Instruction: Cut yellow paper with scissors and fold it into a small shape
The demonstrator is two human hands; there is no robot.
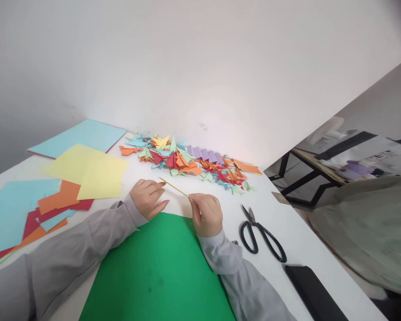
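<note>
A thin yellow strip (174, 187), looking like paper seen edge-on or a narrow paper piece, slants above the table in front of me. My right hand (207, 215) pinches its right end between thumb and forefinger. At its other end is my left hand (147, 198), thumb held apart from the fingers, with the fingertips beside or touching the strip. Below both hands lies a green mat (160, 267). Beyond them, small folded paper planes (173, 160) in several colours are heaped against the wall.
Yellow sheets (102, 176), a blue stack (83, 136) and orange pieces (60, 198) lie at left. Open-bladed black scissors (254, 234) rest on the right, with a black flat object (316, 292) nearer me. Orange paper (247, 167) lies by the wall; the white table's edge runs along the right.
</note>
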